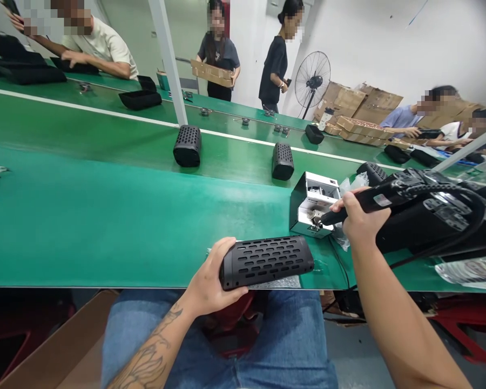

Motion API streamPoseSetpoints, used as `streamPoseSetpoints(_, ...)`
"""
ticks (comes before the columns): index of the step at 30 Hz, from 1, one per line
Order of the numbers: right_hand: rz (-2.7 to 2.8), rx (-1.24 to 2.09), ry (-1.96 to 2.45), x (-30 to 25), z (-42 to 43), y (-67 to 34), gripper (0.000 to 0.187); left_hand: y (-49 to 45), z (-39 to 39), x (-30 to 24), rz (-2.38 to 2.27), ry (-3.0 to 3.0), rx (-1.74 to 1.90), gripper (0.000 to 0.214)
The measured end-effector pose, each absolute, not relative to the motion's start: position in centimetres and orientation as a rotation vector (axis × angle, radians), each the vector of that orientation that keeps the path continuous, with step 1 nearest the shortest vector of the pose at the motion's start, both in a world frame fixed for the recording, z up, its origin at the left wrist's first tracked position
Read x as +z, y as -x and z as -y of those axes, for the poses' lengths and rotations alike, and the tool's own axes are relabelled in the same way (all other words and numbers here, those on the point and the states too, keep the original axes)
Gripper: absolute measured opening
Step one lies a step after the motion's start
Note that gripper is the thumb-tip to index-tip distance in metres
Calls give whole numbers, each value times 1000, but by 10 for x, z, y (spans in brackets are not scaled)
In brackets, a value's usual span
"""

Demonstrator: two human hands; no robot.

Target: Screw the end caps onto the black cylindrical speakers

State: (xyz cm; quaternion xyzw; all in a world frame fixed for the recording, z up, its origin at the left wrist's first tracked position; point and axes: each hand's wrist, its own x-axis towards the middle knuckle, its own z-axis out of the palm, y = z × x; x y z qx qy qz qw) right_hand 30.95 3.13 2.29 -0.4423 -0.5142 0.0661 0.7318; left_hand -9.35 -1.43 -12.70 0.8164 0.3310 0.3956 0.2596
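Observation:
My left hand (213,283) grips one end of a black speaker housing (269,261) with slotted holes, lying lengthwise at the table's front edge. Thumb and fingers wrap around that end. Clear bubble wrap (281,282) shows under the housing. To the right, my right hand (360,219) is closed around a black electric screwdriver (383,195) with a cable at its rear. The screwdriver's tip points left and down into the front of a white and black screw feeder (297,202). Whether a screw sits on the tip is too small to tell.
Two more speaker housings (187,146) (283,161) stand upright on the green conveyor belt (235,156) beyond. Dark cases and the cable (476,216) crowd the right side. Several people work across the line; a fan (315,81) and cardboard boxes (376,105) stand behind.

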Motion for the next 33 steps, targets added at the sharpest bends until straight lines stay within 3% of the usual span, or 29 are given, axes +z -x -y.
streamPoseSetpoints(22,1236,50,791,-16,-1,-298,36,92,14,-130,-905,-2233,1124,112)
streamPoseSetpoints(27,1240,158,857,3,5,-290,22,92,14,-129,-926,-2247,1105,113)
streamPoseSetpoints(33,948,57,826,30,25,-295,27,91,16,-129,-927,-2211,1156,106)
